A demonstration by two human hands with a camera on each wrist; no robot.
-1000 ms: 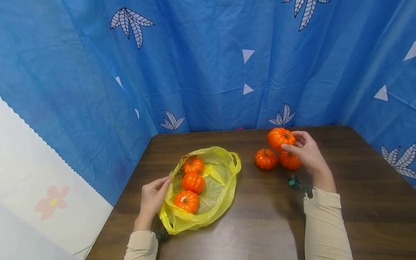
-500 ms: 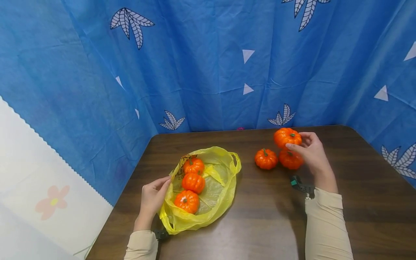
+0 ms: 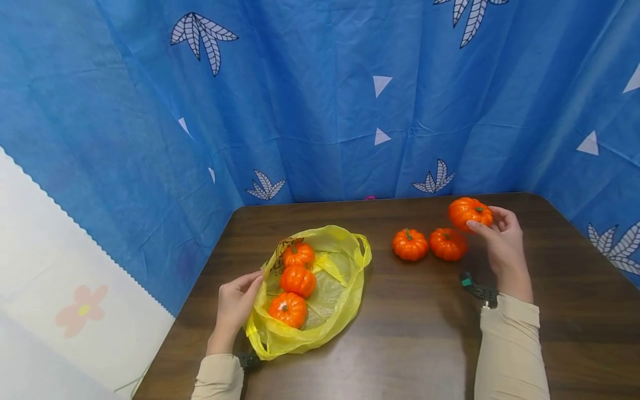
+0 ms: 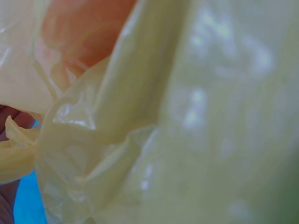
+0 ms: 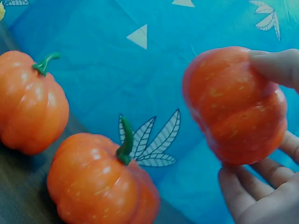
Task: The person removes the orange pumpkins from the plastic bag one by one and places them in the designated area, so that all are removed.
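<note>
A yellow plastic bag (image 3: 345, 300) lies open-mouthed on the table, with three small orange pumpkins (image 3: 298, 281) lined up inside along its left side. At its left rim my left hand (image 3: 236, 303) pinches the plastic between thumb and fingers. Yellow film fills most of the left wrist view, an orange pumpkin (image 4: 88, 32) showing blurred through it. My right hand (image 3: 506, 244) grips another pumpkin (image 3: 467, 213) above the table, thumb on the near side and fingers beneath in the right wrist view. Left of that hand, two pumpkins (image 3: 409, 244) with green stems sit side by side on the table.
The dark wood table (image 3: 400, 344) ends at a blue curtain (image 3: 325, 111) with leaf and triangle prints, which runs behind and along the left. A pale cloth (image 3: 65, 278) with a flower print hangs at the far left.
My right hand has moved to the right with its pumpkin, uncovering the pumpkin that it partly overlapped. My left hand and the bag have stayed in place.
</note>
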